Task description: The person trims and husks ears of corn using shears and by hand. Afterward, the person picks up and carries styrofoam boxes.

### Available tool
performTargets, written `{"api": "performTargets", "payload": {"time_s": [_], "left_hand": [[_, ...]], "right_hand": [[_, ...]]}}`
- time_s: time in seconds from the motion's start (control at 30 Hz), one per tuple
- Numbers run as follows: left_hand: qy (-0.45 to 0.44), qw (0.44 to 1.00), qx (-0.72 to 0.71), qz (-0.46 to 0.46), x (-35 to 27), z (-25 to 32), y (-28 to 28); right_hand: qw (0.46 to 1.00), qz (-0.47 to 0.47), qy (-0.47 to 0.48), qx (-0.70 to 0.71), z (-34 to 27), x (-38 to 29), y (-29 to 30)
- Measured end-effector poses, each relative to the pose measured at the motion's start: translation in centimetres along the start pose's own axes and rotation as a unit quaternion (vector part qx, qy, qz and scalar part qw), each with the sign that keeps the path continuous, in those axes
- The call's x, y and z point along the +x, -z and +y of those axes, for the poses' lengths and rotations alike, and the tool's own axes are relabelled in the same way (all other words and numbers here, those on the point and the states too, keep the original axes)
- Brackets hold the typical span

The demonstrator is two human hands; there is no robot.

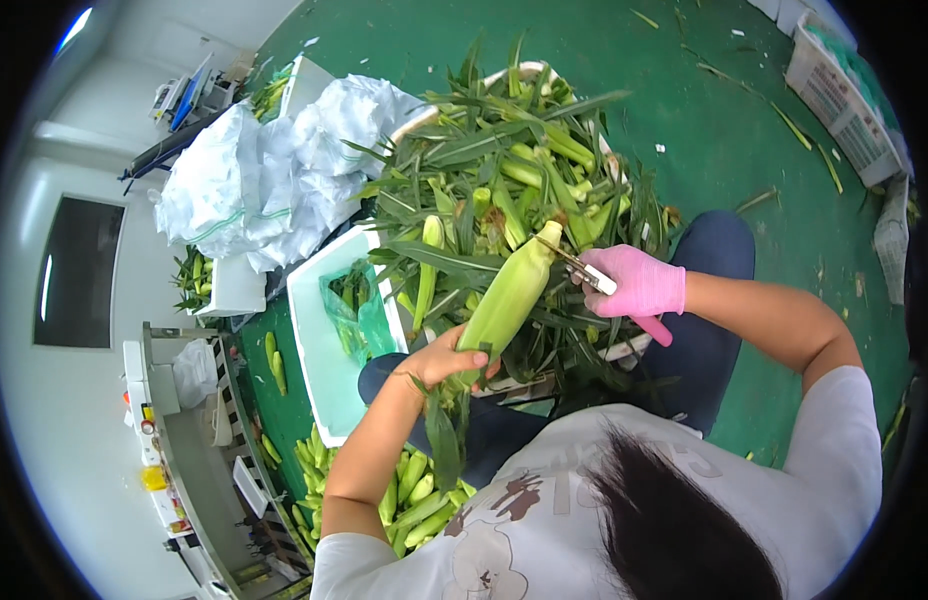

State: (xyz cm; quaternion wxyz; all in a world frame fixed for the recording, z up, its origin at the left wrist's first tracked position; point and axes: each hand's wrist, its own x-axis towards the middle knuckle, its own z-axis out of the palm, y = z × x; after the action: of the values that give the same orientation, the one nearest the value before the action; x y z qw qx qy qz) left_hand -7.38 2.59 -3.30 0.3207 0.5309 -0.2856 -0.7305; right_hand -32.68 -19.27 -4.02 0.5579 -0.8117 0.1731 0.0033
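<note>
My bare left hand [449,356] grips a husked-in-green ear of corn [509,292] near its lower end, where long leaves hang below the fingers. The ear slants up and to the right, its pale stalk end at the top. In a pink glove, my right hand [633,281] is closed around a cutting tool [597,277] with a metal blade, a white part and a pink handle end. The blade lies at the ear's neck, just under the stalk end; whether it has cut in I cannot tell. Beneath both hands is a heap of corn leaves and stalks [464,157].
A white foam box [303,315] with a green plastic bag stands left of my knees. More green ears [419,495] lie piled at my left side. White sacks [246,180] rest beyond the box. Plastic crates [839,97] stand at far right. A shelf unit [201,442] lines the left wall.
</note>
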Motion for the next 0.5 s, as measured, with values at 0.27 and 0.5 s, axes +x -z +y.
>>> {"api": "performTargets", "payload": {"time_s": [0.27,0.5], "left_hand": [[0.065,0.979,-0.138,-0.138,0.0,-1.0,0.3],[0.047,0.884,-0.399,-0.239,-0.2,-3.2,0.6]], "right_hand": [[0.97,-0.055,-0.112,0.207,2.2,-0.8,-3.1],[0.86,-0.061,-0.035,0.506,-0.1,-1.5,-5.1]]}}
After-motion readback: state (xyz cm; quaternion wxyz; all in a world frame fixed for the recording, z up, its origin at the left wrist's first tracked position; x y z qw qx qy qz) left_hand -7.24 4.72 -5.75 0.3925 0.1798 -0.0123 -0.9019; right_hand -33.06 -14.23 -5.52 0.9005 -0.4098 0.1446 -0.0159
